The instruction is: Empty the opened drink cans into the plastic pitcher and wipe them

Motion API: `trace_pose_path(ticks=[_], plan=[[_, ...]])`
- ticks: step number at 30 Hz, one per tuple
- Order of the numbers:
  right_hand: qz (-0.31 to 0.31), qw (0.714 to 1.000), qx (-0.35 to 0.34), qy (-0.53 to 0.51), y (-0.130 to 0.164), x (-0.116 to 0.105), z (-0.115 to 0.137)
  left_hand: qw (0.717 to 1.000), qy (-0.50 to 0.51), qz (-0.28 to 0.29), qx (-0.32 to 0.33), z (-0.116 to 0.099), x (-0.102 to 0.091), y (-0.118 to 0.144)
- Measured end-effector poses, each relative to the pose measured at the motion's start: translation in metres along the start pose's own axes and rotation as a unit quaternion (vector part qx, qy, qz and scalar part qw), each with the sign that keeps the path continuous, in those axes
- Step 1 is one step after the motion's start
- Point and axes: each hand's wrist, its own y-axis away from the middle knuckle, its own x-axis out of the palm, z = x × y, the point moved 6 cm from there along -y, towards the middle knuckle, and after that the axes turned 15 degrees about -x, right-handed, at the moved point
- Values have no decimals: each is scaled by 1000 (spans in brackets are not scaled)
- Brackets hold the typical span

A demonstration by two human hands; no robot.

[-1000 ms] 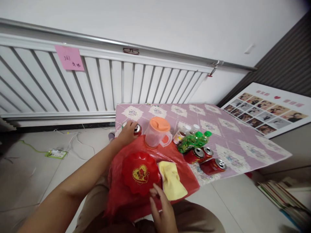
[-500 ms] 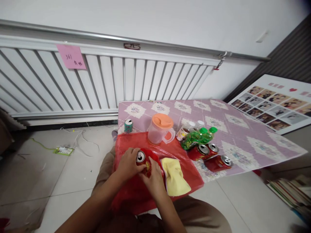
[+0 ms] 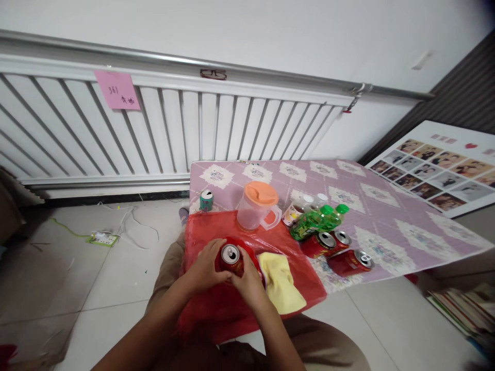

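A: Against a second ago: the left hand (image 3: 206, 268) has left the table's far corner, where a small green can (image 3: 206, 200) now stands alone on the low table with the purple patterned cloth (image 3: 371, 206). The red heart-marked plastic dish (image 3: 249, 255) is mostly covered.

B: The red drink can (image 3: 231, 257)?

A: Upright over the dish, on the red plastic sheet (image 3: 209, 226). Both hands grip it, left on its left side, right hand (image 3: 249, 283) on its right. Yellow cloth (image 3: 280, 281) just beside.
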Motion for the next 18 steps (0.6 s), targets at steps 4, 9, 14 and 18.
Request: trace_pose_path(ticks=[4,9,14,18], plan=[[18,999,1,-29,0,-2,3,999,43,13,16,3,4,-3],[-23,997,11,-77,-1,-24,-1,998,59,4,20,-1,7,-2],[-228,966,53,-113,-29,-94,-19,997,74,-6,20,-3,6,1],[-302,944,71,-112,-65,-133,-34,997,76,-12,6,-2,5,2]])
